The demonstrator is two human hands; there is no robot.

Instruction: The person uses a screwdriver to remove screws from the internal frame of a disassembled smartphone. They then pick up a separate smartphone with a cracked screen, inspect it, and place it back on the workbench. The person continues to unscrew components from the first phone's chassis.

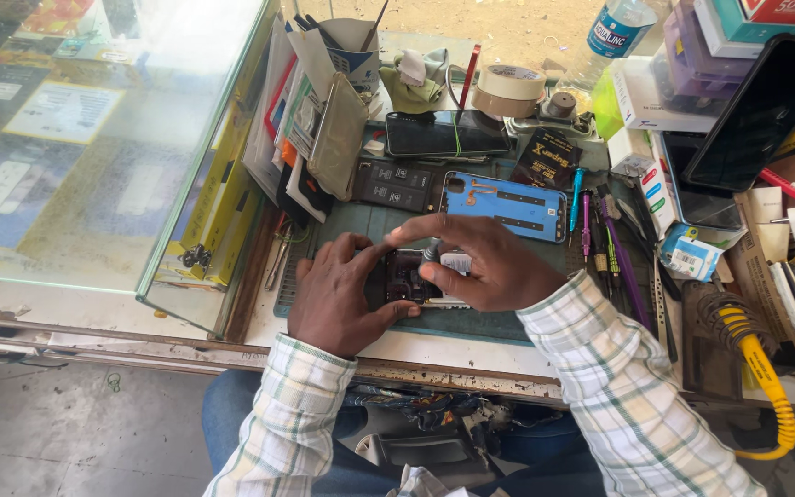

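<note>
Opened phone (409, 276) lies pinned under left hand (335, 296), right hand (485, 262) pinching a small tool at it; risk: tip may skid onto bare board if left grip slackens

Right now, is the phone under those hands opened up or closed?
Opened: the phone shows bare dark inner parts, and a blue back cover lies apart.

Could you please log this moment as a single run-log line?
left hand: steadies opened phone | right hand: grip on small tool, tip on phone | mat: blue back cover behind
</note>
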